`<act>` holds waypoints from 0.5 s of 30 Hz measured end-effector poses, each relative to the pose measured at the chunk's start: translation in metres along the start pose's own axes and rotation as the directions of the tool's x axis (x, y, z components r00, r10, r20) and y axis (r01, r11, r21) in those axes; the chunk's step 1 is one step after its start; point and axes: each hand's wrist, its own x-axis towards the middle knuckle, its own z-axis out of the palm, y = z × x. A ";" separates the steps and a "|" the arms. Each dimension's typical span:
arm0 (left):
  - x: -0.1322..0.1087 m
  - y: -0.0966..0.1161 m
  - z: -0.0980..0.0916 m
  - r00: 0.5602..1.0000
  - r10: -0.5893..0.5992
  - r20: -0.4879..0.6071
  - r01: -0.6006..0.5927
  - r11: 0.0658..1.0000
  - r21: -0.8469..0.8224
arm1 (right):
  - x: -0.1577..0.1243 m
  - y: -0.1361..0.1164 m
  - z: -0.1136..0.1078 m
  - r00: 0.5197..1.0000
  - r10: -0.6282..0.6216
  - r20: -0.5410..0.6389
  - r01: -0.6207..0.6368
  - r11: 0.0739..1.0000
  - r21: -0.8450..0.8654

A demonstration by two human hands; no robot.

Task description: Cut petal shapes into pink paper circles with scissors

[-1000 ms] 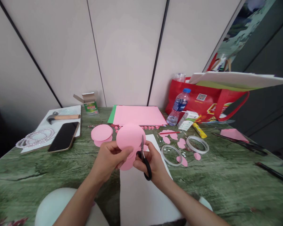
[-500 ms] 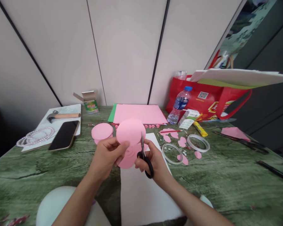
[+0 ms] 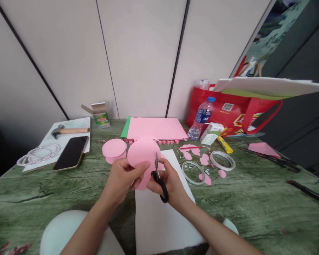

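My left hand point(image 3: 126, 174) pinches a round pink paper disc point(image 3: 142, 151) by its lower edge, thumb on top. In my right hand point(image 3: 170, 180) is a pair of scissors point(image 3: 161, 184) with black handles, the fingers wrapped around the loops. The blades point upward and lie against the right edge of the disc. Below the hands, more pink paper rounds point(image 3: 142, 183) rest on a white sheet point(image 3: 159, 223), partly hidden by my fingers. A stack of pink discs point(image 3: 114, 148) sits to the left of my left hand.
Behind lie pink paper sheets point(image 3: 156, 128). At right are tape rolls point(image 3: 194, 173), pink scraps, a red pencil point(image 3: 192, 147), a glue stick point(image 3: 225, 145), a water bottle point(image 3: 202, 118) and a red bag point(image 3: 228, 118). A phone point(image 3: 71, 153), hammer point(image 3: 71, 130) and bead strands point(image 3: 39, 154) occupy the left.
Both hands have shifted slightly left with the disc and the scissors. The disc has turned a little, and the scissors lean slightly more to the left.
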 end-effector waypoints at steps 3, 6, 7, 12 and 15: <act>0.000 0.000 0.002 1.000 0.005 0.023 -0.006 1.000 0.018 | 0.000 -0.001 -0.001 0.997 -0.077 0.009 0.077 0.997 0.004; -0.001 0.000 0.003 1.000 0.000 0.023 -0.001 1.000 0.025 | -0.001 -0.002 -0.002 0.994 -0.112 0.015 0.112 0.994 -0.002; -0.002 0.000 0.003 1.000 0.001 0.018 -0.001 1.000 0.029 | -0.001 -0.002 -0.002 0.994 -0.111 0.013 0.111 0.994 0.000; -0.003 0.000 0.001 1.000 0.022 -0.005 -0.021 0.999 0.039 | -0.001 -0.001 -0.002 0.998 -0.068 0.016 0.067 0.997 0.028; -0.002 0.000 0.001 1.000 0.016 -0.010 -0.015 0.999 0.041 | 0.000 -0.001 -0.002 0.999 -0.043 0.010 0.043 0.998 0.048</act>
